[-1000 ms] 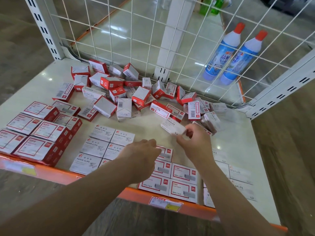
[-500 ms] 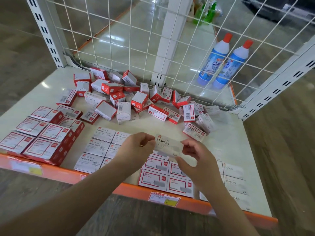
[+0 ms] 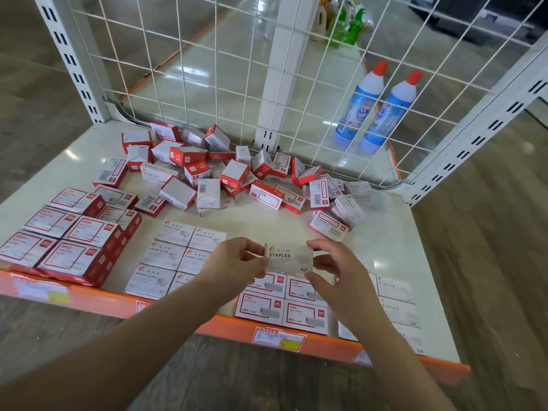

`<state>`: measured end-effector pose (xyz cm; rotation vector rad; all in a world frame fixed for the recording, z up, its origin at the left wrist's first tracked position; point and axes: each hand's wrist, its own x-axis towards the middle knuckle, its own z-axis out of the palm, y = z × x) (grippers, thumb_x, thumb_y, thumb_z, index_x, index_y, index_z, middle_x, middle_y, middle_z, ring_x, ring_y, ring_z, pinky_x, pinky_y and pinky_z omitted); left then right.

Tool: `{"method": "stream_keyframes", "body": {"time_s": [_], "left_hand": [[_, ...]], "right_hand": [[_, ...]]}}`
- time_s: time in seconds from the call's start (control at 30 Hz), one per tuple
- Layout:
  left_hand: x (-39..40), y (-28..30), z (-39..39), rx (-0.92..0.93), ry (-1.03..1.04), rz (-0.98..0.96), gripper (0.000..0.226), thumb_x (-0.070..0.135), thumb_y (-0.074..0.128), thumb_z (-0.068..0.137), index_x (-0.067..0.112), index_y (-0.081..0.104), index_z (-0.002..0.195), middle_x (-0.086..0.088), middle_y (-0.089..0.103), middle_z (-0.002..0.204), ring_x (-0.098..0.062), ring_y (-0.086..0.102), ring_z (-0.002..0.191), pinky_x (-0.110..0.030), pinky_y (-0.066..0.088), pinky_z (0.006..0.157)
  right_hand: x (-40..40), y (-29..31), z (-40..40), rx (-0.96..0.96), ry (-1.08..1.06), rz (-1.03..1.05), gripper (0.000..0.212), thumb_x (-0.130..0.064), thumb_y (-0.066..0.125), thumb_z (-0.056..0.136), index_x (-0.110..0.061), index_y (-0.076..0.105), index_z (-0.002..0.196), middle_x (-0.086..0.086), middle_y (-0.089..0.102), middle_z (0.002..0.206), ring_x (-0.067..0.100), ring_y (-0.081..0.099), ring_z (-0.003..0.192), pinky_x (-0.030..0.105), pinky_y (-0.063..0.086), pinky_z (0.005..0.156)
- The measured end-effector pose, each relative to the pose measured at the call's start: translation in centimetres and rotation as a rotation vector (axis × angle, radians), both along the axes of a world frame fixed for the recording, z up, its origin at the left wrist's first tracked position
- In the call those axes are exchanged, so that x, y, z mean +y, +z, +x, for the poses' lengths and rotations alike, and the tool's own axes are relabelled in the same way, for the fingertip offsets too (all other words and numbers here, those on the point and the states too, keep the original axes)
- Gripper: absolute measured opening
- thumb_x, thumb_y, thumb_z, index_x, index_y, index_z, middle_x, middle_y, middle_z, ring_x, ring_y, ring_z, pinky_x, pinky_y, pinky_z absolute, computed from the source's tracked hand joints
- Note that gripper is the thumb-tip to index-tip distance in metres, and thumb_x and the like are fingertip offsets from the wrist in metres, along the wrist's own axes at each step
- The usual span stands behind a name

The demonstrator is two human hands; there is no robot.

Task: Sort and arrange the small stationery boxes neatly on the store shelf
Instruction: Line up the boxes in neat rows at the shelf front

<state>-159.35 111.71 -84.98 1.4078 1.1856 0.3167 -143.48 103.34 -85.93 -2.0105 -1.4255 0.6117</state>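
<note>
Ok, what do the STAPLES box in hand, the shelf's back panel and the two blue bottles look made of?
STAPLES box: thin printed card, matte, with sharp folded edges.
Back panel: white-coated metal wire grid, probably steel; thin crossing rods you can see through.
Blue bottles: likely plastic, slightly glossy, with red caps and printed labels, standing behind the grid.

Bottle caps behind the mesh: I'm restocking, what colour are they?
Red-orange caps on both blue-and-white bottles, clearest in the head view.
</note>
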Motion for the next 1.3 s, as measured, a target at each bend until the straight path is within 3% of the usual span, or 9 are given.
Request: {"method": "stream_keyframes", "body": {"time_s": [0.23,0.43,0.53,0.63,0.73,0.87,1.0,1.13,1.3], "left_hand": [[-0.5,0.0,1.1,0.051,-0.064,0.026,0.011,0.018,0.053,0.093,0.023,0.053,0.083,0.005,0.063,0.088,-0.013,0.062,0.084,-0.015,0.051,0.065],[-1.9,-0.4,3.0,0.183,-0.15,0.201,0.011,0.022,0.048,0.096,0.028,0.045,0.103,0.01,0.054,0.097,-0.007,0.054,0.073,-0.007,0.043,0.046],[-2.7,-0.5,4.0,0.279,-0.244,0.292,0.022,0.021,0.05,0.095,0.026,0.048,0.116,0.007,0.056,0.114,-0.009,0.055,0.09,-0.012,0.049,0.064],[-3.7,-0.6,5.2,0.347,-0.346,0.366,0.035,0.024,0.053,0.093,0.027,0.047,0.127,0.01,0.049,0.132,-0.011,0.049,0.115,-0.02,0.045,0.088],[-5.0,-0.9,6.4,0.342,-0.448,0.366,0.038,0.028,0.054,0.092,0.03,0.045,0.128,0.012,0.047,0.137,-0.011,0.049,0.118,-0.023,0.042,0.091],[-6.0,-1.4,8.4,0.413,-0.685,0.574,0.051,0.032,0.042,0.096,0.03,0.026,0.144,0.013,0.019,0.153,-0.009,0.019,0.14,-0.028,0.02,0.113],[-6.5,-1.9,10.5,0.52,-0.847,0.698,0.055,0.033,0.035,0.099,0.026,0.013,0.148,0.008,0.004,0.157,-0.013,0.004,0.144,-0.033,0.009,0.116],[-6.7,-2.1,12.0,0.535,-0.867,0.776,0.054,0.03,0.031,0.101,0.023,0.008,0.149,0.004,-0.002,0.158,-0.014,0.001,0.144,-0.03,0.006,0.116],[-5.8,-2.7,13.8,0.596,-0.932,0.804,0.056,0.026,0.028,0.101,0.024,-0.001,0.15,0.005,-0.011,0.157,-0.017,-0.005,0.145,-0.033,0.003,0.116]], "right_hand": [[-1.1,0.3,0.7,0.006,-0.044,-0.075,0.038,-0.019,0.067,0.083,-0.035,0.043,0.107,-0.011,0.055,0.124,0.0,0.05,0.095,-0.001,0.037,0.072],[-2.8,0.3,2.4,0.085,-0.138,-0.099,0.038,-0.013,0.063,0.086,-0.032,0.048,0.115,-0.014,0.055,0.12,0.0,0.052,0.098,0.02,0.046,0.092],[-4.0,0.0,3.6,0.115,-0.185,-0.089,0.04,-0.011,0.064,0.085,-0.028,0.05,0.119,-0.011,0.057,0.117,0.003,0.055,0.1,0.02,0.048,0.09],[-5.5,-0.5,4.9,0.109,-0.244,-0.086,0.041,-0.01,0.063,0.086,-0.03,0.048,0.118,-0.015,0.053,0.113,-0.001,0.052,0.095,0.007,0.044,0.075],[-7.0,-1.0,6.6,0.14,-0.322,-0.069,0.038,-0.009,0.06,0.087,-0.033,0.045,0.114,-0.018,0.051,0.106,-0.005,0.052,0.089,0.002,0.043,0.064],[-8.6,-2.0,8.8,0.162,-0.412,-0.039,0.04,-0.005,0.057,0.088,-0.024,0.051,0.123,-0.015,0.054,0.106,-0.008,0.052,0.092,0.005,0.045,0.061],[-9.1,-2.6,10.6,0.136,-0.451,-0.046,0.041,-0.007,0.055,0.089,-0.021,0.051,0.127,-0.012,0.053,0.111,-0.007,0.053,0.091,0.004,0.044,0.062],[-9.0,-2.7,12.0,0.1,-0.452,-0.03,0.042,-0.005,0.055,0.089,-0.017,0.05,0.129,-0.006,0.056,0.118,0.002,0.055,0.095,0.014,0.043,0.081],[-8.5,-2.4,13.5,0.071,-0.458,-0.032,0.042,-0.004,0.053,0.09,-0.015,0.049,0.13,-0.006,0.054,0.117,0.006,0.055,0.098,0.014,0.041,0.081]]}}
